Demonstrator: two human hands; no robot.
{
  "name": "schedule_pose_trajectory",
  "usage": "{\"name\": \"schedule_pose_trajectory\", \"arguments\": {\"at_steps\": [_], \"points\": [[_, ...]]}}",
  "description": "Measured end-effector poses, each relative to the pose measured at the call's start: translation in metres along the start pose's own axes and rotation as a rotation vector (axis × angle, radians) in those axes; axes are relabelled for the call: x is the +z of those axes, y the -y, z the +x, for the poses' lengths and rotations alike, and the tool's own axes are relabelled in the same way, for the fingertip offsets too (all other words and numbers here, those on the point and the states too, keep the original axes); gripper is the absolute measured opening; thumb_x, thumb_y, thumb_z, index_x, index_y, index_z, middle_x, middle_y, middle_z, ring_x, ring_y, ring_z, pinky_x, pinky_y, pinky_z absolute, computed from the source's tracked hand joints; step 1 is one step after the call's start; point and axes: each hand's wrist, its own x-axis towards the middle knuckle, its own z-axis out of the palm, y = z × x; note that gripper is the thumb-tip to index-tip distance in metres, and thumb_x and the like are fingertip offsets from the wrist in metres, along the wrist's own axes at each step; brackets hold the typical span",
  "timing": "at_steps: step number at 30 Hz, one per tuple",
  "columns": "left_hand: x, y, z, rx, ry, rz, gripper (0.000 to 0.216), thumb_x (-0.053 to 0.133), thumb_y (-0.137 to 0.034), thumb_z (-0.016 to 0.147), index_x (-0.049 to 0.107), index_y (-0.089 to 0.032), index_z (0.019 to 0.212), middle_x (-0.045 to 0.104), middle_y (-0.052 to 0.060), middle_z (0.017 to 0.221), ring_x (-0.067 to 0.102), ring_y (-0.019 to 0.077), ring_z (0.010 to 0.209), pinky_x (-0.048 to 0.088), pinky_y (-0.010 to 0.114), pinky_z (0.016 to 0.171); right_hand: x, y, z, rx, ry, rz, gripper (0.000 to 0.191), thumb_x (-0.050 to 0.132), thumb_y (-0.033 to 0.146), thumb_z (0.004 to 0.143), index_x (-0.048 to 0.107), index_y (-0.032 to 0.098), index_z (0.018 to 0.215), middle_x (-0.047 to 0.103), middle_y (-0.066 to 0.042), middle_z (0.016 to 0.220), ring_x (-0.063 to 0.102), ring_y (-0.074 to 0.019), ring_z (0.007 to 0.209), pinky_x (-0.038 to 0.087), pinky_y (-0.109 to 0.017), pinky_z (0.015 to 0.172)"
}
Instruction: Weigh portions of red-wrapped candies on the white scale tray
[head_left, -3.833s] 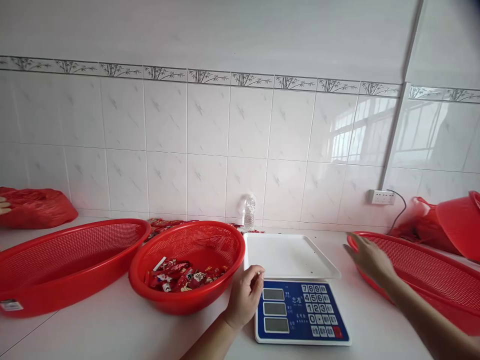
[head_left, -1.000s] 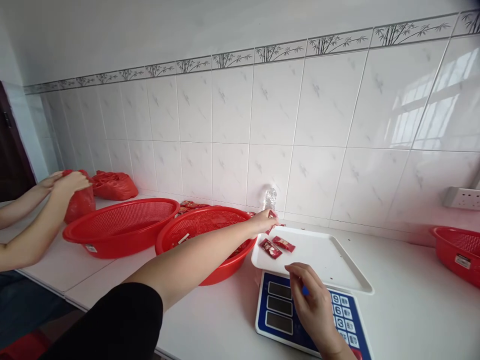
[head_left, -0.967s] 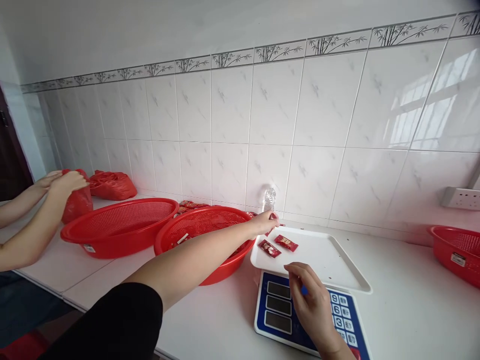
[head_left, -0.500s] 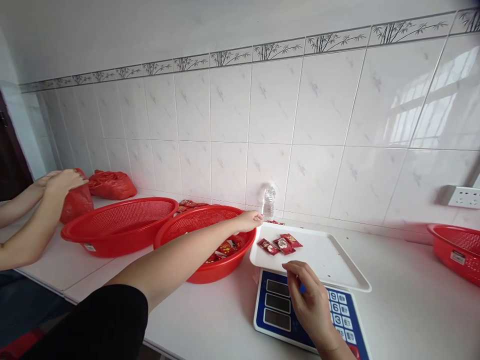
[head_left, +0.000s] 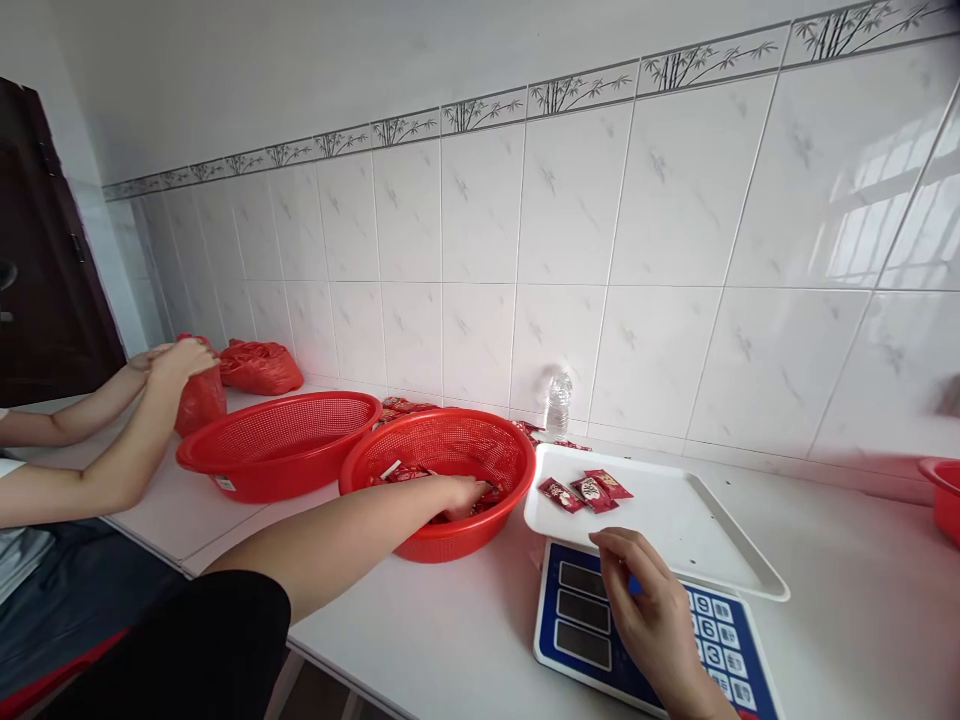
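Note:
My left hand [head_left: 461, 492] is down inside a red perforated basket [head_left: 437, 545], among small red packets [head_left: 405, 472]. Its fingers are partly hidden there, so I cannot see whether they grip one. Over the blue and white digital scale [head_left: 581, 650] hovers my right hand [head_left: 651, 605], thumb and fingers curled together in a pinch with nothing visible in them. Just beyond it, three red sachets [head_left: 592, 492] lie on the left part of a white tray [head_left: 675, 520].
To the left is a second red basket [head_left: 281, 480]. A co-worker's hands [head_left: 176, 362] hold a red plastic bag [head_left: 201, 400] near another bag [head_left: 261, 367]. A clear bottle [head_left: 558, 402] stands by the wall. Part of a red basket [head_left: 946, 500] shows at far right.
My left hand has gone from above the basket's right rim, near the tray, down into the packets. My right hand stays over the scale. The view has turned slightly left.

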Motion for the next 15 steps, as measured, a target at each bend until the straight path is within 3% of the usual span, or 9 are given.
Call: {"name": "schedule_pose_trajectory", "arguments": {"at_steps": [5,11,15], "points": [[-0.018,-0.014,-0.008,0.036,0.024,0.107,0.05,0.075,-0.021,0.056,0.066,-0.025,0.105,0.067,0.009,0.106,0.064,0.03,0.087,0.049,0.036,0.073,0.001,-0.001,-0.001,-0.004,0.002,-0.004,0.018,0.045,0.018,0.094,0.062,0.021,0.1,0.064,-0.007,0.091,0.063,-0.0146,0.075,0.052,-0.022,0.06],[-0.05,-0.013,-0.014,-0.021,-0.039,0.082,0.075,0.073,-0.021,0.059,0.053,-0.029,0.131,0.066,0.008,0.116,0.065,0.0278,0.089,0.049,0.032,0.072,0.002,0.0,0.0,0.006,0.016,0.011,0.018,0.045,0.017,0.094,0.062,0.021,0.1,0.064,-0.007,0.092,0.063,-0.0151,0.078,0.052,-0.023,0.064],[-0.064,-0.014,-0.021,-0.08,-0.083,0.002,0.08,0.065,-0.01,0.058,0.052,-0.031,0.134,0.065,0.006,0.12,0.066,0.0253,0.083,0.048,0.029,0.067,0.002,0.0,-0.001,0.006,0.016,0.019,0.018,0.046,0.016,0.093,0.062,0.021,0.1,0.064,-0.007,0.092,0.063,-0.0149,0.079,0.052,-0.023,0.064]]}}
